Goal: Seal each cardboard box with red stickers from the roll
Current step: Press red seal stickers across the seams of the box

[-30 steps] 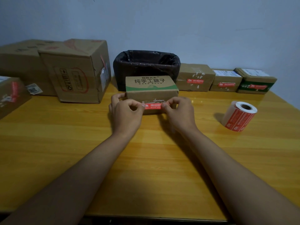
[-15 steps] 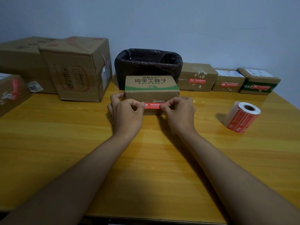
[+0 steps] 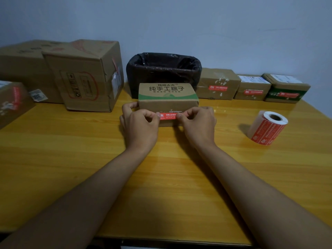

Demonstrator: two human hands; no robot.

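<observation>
A small cardboard box (image 3: 168, 95) with a green band and dark print stands mid-table. Against its front face lies a red sticker (image 3: 169, 116), stretched level. My left hand (image 3: 139, 124) pinches the sticker's left end between thumb and forefinger, and its other fingers touch the box's left side. My right hand (image 3: 198, 123) pinches the right end. The roll of red stickers (image 3: 267, 128) lies on the table to the right, apart from both hands.
A bin with a black liner (image 3: 163, 71) stands behind the box. Three small boxes with red stickers (image 3: 218, 83) (image 3: 253, 87) (image 3: 286, 88) line the back right. Larger cardboard boxes (image 3: 86, 74) (image 3: 10, 101) stand back left. The wooden table (image 3: 89, 159) spreads in front.
Both hands keep their pinch on the sticker at the box front and hardly move. The view has shifted slightly.
</observation>
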